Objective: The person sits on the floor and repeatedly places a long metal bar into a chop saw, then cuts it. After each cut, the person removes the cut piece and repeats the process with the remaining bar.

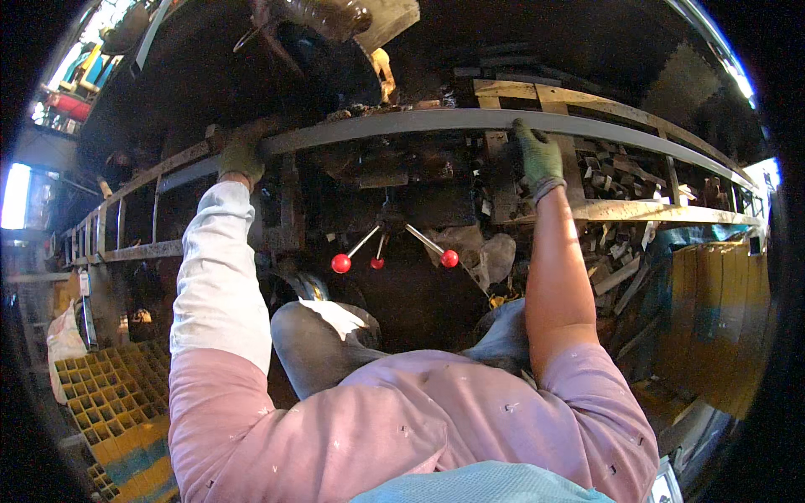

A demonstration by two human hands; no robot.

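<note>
A long grey flat metal bar (402, 124) lies crosswise in front of me, running over a dark machine bed and out to both sides. My left hand (241, 159), in a green work glove, is closed around the bar left of the machine; its fingertips are in shadow. Farther along to the right, my gloved right hand (539, 155) grips the same bar, fingers over its near edge. Between my arms, a machine handle with three metal spokes ends in red ball knobs (449, 258). Neither hand touches it.
Ladder-like metal frames (134, 251) flank the machine under the bar, with another frame (629, 211) at right. Cut metal pieces (616, 172) are heaped there. A yellow grating (113, 394) is at lower left, yellow panels (713, 310) at right. The dark machine head (327, 67) rises beyond the bar.
</note>
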